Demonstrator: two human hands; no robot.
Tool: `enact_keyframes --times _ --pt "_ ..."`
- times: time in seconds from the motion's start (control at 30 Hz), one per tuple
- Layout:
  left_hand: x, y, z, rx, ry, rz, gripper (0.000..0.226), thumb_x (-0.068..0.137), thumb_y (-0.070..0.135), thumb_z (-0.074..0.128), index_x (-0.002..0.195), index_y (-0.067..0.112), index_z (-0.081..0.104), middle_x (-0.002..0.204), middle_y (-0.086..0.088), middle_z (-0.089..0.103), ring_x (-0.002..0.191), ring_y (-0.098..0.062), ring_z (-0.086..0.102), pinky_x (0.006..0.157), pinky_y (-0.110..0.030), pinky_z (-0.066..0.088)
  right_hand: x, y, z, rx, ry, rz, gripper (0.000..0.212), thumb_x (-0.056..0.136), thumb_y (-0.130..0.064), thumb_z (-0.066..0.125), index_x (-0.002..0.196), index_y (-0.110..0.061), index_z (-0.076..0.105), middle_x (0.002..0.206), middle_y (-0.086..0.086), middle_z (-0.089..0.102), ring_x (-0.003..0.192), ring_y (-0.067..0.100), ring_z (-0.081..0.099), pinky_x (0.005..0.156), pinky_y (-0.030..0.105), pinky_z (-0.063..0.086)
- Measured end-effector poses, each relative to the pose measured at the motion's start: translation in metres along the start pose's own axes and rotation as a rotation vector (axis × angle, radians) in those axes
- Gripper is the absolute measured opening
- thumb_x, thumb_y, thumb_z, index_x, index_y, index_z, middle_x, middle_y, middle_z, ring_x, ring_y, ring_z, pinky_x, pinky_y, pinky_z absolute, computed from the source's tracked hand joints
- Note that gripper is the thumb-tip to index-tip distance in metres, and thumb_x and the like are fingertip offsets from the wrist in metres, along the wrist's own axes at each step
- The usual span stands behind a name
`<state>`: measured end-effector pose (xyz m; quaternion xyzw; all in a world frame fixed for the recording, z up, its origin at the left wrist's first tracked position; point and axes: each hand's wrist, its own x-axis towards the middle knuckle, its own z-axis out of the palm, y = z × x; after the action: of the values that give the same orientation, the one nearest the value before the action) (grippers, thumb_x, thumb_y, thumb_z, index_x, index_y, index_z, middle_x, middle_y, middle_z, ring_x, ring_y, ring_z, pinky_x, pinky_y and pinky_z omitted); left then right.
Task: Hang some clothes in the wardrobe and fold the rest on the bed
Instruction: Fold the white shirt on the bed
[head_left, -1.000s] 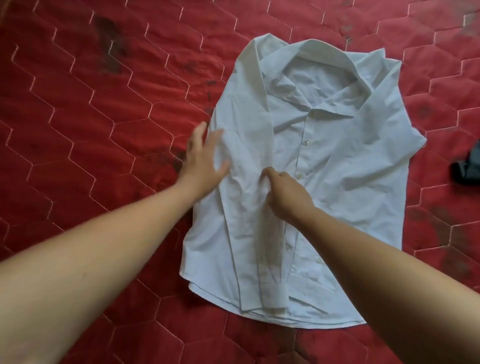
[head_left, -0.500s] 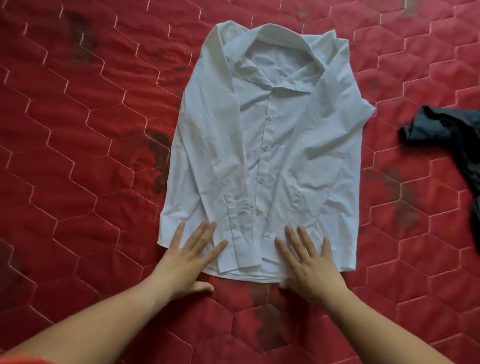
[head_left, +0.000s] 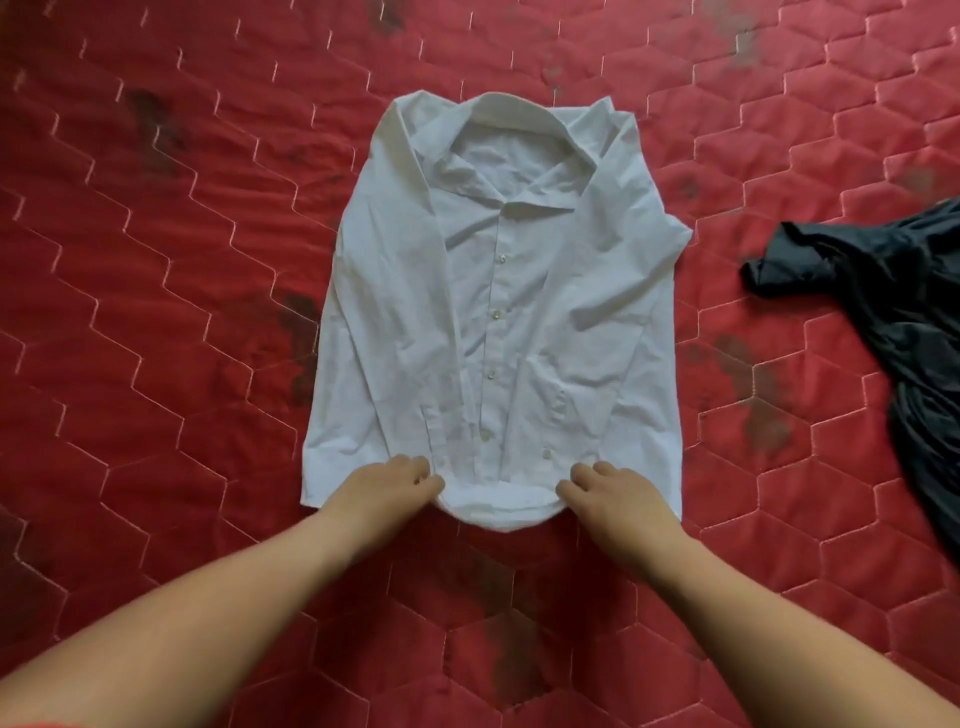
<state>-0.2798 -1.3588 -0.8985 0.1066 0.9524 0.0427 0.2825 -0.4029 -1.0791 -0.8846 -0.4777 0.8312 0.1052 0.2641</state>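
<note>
The thin white button shirt lies flat on the red quilted bed cover, looks soft and floppy, and the left hand and right hand pinch its bottom edge, a good place to lift.

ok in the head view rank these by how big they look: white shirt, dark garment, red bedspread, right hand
1. red bedspread, fills the frame
2. white shirt
3. dark garment, cut off at the frame edge, so only its visible part is ranked
4. right hand
</note>
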Motion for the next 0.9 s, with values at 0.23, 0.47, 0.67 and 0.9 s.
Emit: enact_keyframes --times 0.23,0.47,0.67,0.9 --pt "0.085 -0.093 -0.138 0.157 0.444 -0.366 0.053 0.081 -0.002 0.055 0.128 0.02 0.047 0.113 -0.008 0.054 0.102 -0.034 0.055 0.082 -0.044 0.04 0.075 0.084 -0.131 -0.195 0.338 0.14 0.035 0.092 -0.008 0.046 0.127 -0.013 0.049 0.114 0.011 0.052 0.103 0.035 0.054 0.076 0.043 0.045" --pt "0.108 -0.088 -0.113 0.181 0.348 -0.299 0.074 0.08 0.01 0.065 0.146 0.023 0.035 0.155 -0.014 0.026 0.142 -0.034 0.024 0.11 -0.051 0.025 0.115 0.069 -0.122 -0.218 0.228 0.146 0.039 0.09 -0.017 0.053 0.129 -0.016 0.051 0.126 0.011 0.05 0.118 0.034 0.048 0.09 0.045 0.041" --pt "0.099 -0.068 -0.045 0.113 0.084 -0.285 0.062 0.084 0.014 0.06 0.139 0.026 0.035 0.135 -0.008 0.037 0.12 -0.03 0.042 0.083 -0.044 0.042 0.115 0.047 -0.045 -0.144 0.049 0.253 0.044 0.095 -0.011 0.049 0.137 -0.017 0.039 0.132 0.01 0.045 0.118 0.033 0.048 0.082 0.043 0.044" --pt "0.111 -0.077 -0.045 0.127 0.046 -0.248 0.033 0.093 0.002 0.046 0.124 0.012 0.049 0.117 -0.009 0.053 0.107 -0.033 0.055 0.065 -0.038 0.037 0.121 0.052 -0.031 -0.135 0.038 0.175 0.027 0.094 -0.005 0.041 0.119 -0.01 0.049 0.115 0.009 0.059 0.106 0.033 0.059 0.068 0.038 0.037"
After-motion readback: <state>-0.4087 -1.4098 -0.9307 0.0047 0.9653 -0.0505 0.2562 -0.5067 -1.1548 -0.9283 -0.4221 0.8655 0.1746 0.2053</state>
